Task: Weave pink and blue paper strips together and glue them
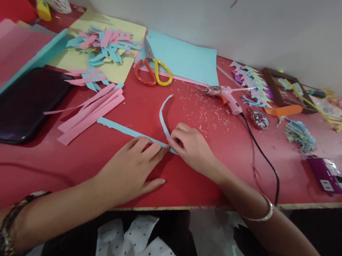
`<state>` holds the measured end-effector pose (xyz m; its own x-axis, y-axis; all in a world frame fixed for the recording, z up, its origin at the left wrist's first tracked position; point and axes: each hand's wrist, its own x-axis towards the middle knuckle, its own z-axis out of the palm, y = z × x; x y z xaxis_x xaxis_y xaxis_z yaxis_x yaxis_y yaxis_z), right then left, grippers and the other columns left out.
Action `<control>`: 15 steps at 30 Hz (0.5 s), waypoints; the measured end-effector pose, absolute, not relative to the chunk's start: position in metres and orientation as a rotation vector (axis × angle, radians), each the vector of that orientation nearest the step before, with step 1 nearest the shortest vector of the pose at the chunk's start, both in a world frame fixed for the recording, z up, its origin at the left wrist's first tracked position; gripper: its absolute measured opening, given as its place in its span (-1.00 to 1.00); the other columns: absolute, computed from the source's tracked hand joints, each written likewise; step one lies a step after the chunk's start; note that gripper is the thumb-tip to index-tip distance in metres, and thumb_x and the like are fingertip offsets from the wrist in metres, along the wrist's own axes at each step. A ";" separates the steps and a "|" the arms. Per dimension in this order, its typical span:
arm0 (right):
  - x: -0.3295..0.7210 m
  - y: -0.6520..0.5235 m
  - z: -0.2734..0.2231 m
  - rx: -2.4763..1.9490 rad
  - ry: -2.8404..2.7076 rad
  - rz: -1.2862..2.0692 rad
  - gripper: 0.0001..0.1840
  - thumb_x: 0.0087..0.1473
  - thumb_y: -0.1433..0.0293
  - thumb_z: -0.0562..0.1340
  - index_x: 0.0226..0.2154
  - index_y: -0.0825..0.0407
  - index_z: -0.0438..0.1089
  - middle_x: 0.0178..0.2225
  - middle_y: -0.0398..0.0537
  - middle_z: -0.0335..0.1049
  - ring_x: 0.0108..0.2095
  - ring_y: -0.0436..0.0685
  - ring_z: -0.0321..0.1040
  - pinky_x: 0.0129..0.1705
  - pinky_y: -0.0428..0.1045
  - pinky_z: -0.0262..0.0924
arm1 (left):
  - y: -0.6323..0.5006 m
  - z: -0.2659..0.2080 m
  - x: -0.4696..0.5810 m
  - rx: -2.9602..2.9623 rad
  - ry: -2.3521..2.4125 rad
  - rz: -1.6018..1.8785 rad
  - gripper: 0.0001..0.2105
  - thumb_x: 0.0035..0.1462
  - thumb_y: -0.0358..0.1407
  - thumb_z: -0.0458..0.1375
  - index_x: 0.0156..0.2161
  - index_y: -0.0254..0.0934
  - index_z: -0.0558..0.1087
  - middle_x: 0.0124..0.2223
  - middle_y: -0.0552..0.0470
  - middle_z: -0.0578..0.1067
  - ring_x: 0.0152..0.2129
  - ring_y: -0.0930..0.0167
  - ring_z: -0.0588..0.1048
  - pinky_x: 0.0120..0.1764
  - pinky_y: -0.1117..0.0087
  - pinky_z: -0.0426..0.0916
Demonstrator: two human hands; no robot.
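A light blue paper strip (123, 128) lies slantwise on the red table. My left hand (131, 162) rests over it, fingers stretched out along its lower edge and thumb apart, holding it down. Thumb and fingertips of my right hand (192, 147) are pinched on a narrow blue paper strip (162, 116), which curves up and away from the wider one. Whether the two pieces are joined under my fingers, I cannot tell. Left of my hands are several pink paper strips (93, 111), and above them short pink and blue cut pieces (89, 77).
Scissors (153, 73) with red and yellow handles lie near a blue sheet (183, 56). A pink glue gun (225, 96) trails a black cord. A dark phone or tablet (23, 104) lies left; a purple power box (325, 173) sits right. Cut paper (106, 44) is piled behind.
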<state>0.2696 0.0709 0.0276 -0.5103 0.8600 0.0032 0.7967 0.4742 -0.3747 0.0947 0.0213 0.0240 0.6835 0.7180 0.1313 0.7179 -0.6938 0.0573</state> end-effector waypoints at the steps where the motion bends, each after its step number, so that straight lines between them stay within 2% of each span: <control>1: 0.271 0.072 0.028 -1.441 -2.527 0.496 -0.73 0.11 0.40 0.04 -0.59 0.10 0.20 -0.50 -0.16 0.07 -0.49 -0.07 0.05 -0.43 -0.11 -0.12 | 0.022 0.025 0.095 2.874 1.219 0.225 -0.44 0.06 -0.06 0.07 0.07 -0.43 0.29 -0.22 -0.11 0.41 -0.26 0.24 0.31 -0.17 0.23 0.26; 7: 0.286 0.078 0.027 -1.517 -2.436 0.465 -0.74 0.09 0.42 0.04 -0.61 0.08 0.13 -0.52 -0.17 0.04 -0.50 -0.06 0.04 -0.43 -0.10 -0.11 | 0.024 0.027 0.097 2.835 1.204 0.171 -0.45 0.07 -0.03 0.02 0.09 -0.35 0.28 -0.25 -0.12 0.39 -0.25 0.22 0.29 -0.16 0.18 0.24; 11: 0.290 0.076 0.029 -1.454 -2.411 0.452 -0.72 0.09 0.34 0.06 -0.60 0.07 0.14 -0.51 -0.16 0.07 -0.49 -0.05 0.06 -0.42 -0.10 -0.08 | 0.023 0.028 0.100 2.840 1.211 0.088 -0.43 0.05 0.03 0.01 0.11 -0.23 0.26 -0.28 -0.11 0.37 -0.24 0.18 0.29 -0.15 0.10 0.22; 15: 0.288 0.066 0.034 -1.439 -2.460 0.485 -0.72 0.05 0.29 0.11 -0.60 0.07 0.15 -0.50 -0.16 0.10 -0.48 -0.05 0.07 -0.41 -0.11 -0.06 | 0.023 0.030 0.104 2.829 1.228 0.040 -0.41 0.04 0.07 0.00 0.12 -0.20 0.25 -0.29 -0.10 0.37 -0.25 0.18 0.29 -0.13 0.08 0.19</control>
<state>0.2883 0.0658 0.0341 -0.4811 0.8754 0.0471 0.7921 0.4570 -0.4046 0.1044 0.0231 0.0297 0.6829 0.7305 0.0010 0.7289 -0.6816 0.0634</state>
